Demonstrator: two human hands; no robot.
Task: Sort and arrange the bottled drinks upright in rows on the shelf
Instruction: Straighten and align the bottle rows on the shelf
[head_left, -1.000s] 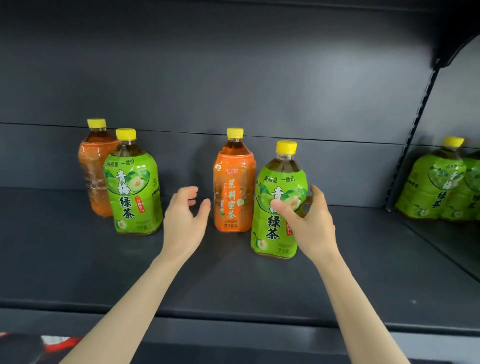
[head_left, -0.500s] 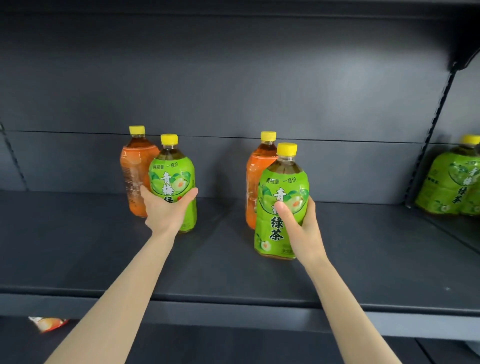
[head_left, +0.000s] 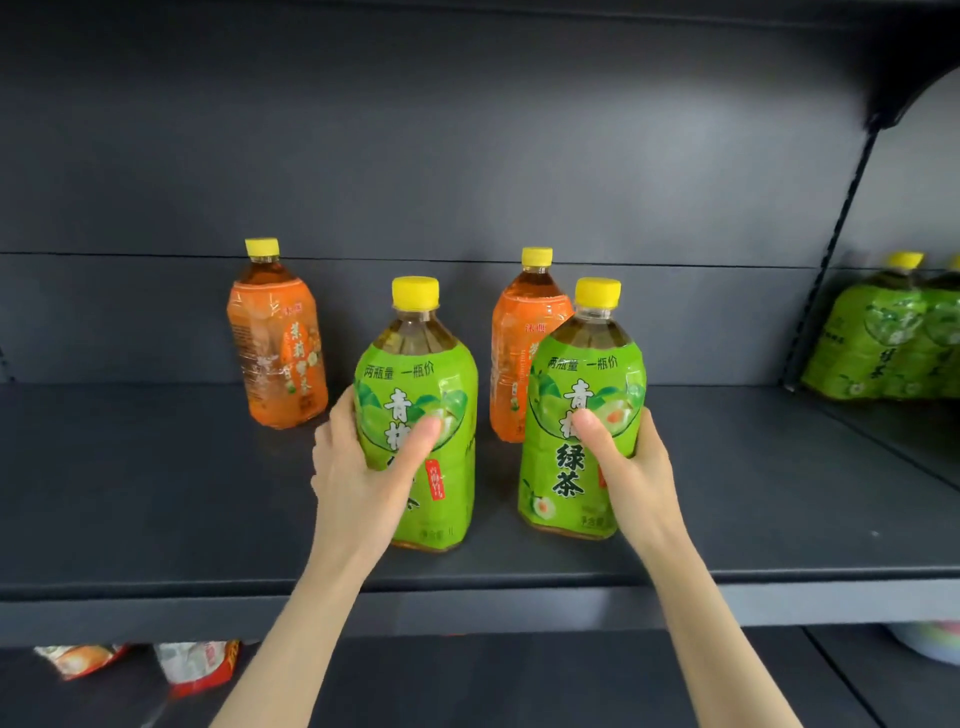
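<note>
Two green-labelled tea bottles with yellow caps stand upright near the front of the dark grey shelf. My left hand is wrapped around the left green bottle. My right hand grips the right green bottle. Behind them, closer to the back wall, stand two orange-labelled bottles: one at the left standing alone, the other partly hidden behind the right green bottle.
More green bottles stand on the adjoining shelf section at the right, past a slotted upright. Snack bags lie on the shelf below. Bare shelf surface lies at the left and right front.
My left hand has pulled the left green bottle forward and to the right, away from the left orange bottle, until it stands beside the right green bottle. My right hand keeps its grip.
</note>
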